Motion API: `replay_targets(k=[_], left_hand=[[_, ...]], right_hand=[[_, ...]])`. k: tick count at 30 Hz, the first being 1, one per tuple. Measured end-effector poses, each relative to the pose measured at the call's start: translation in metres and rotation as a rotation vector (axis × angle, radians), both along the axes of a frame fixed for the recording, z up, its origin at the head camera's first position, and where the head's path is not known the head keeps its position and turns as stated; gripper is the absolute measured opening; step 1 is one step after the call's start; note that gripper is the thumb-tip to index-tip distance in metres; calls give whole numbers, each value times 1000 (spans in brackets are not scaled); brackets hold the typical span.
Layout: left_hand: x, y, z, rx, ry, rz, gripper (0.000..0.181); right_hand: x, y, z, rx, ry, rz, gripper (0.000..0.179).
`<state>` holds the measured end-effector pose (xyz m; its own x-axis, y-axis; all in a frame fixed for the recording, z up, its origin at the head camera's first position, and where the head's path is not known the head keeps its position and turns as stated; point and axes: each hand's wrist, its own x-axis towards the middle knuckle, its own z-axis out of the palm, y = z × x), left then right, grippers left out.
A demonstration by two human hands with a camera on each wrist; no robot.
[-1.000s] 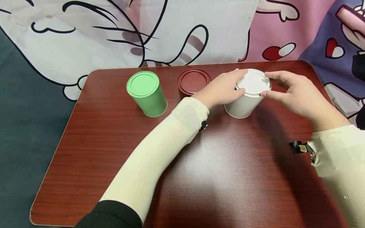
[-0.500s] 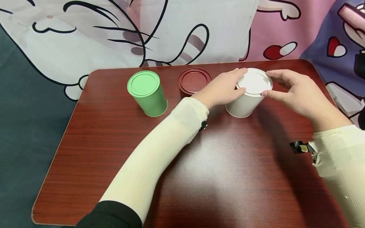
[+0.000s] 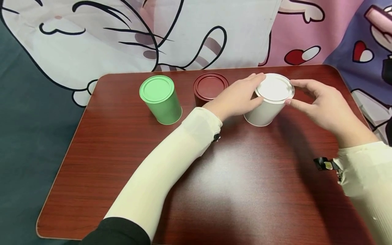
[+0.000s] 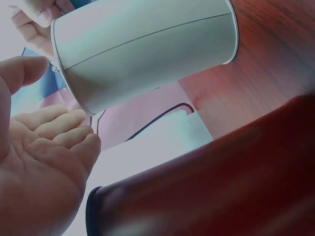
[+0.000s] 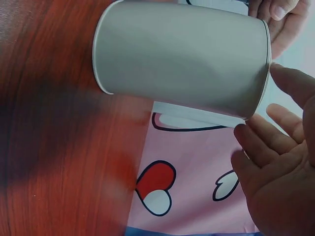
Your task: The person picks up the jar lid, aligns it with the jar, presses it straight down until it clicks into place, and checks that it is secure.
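A white lidded can (image 3: 264, 114) stands upright on the table's far right, its pale lid (image 3: 275, 87) facing up. My left hand (image 3: 234, 98) is at the left of its rim, and the left wrist view shows that hand (image 4: 44, 172) with extended fingers by the rim. On the opposite side, my right hand (image 3: 323, 107) has thumb and forefinger at the lid's edge. Its fingers look loose in the right wrist view, beside the can (image 5: 182, 56). Whether every fingertip touches the rim cannot be told.
A dark red can (image 3: 210, 86) stands left of the white one, partly behind my left hand. Further left is a green can (image 3: 162, 109). The reddish wooden table (image 3: 122, 163) ends in front of a printed cartoon cloth (image 3: 190, 20).
The view shifts slightly right. My right hand has drawn a little to the right against the white can, and my left hand a little to the left. The cans stay in place.
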<state>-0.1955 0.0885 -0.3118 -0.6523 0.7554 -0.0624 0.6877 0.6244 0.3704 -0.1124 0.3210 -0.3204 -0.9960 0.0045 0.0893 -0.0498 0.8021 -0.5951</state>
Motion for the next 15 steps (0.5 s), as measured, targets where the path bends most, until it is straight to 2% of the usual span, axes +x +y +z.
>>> replay_targets(k=[3,6,10,15], left_hand=[[9,-7,0,-10,31,-22,66],[20,-16,0,-47,98,-46,68],[34,-26,1,-118,210,-32,73],[45,-40,1,-166,303,-8,77]], right_hand=[[6,-3,-1,19,29,-8,57],[14,-6,-3,49,95,10,58],[26,-11,-6,80,184,66,62],[39,-18,-8,83,215,140,69]])
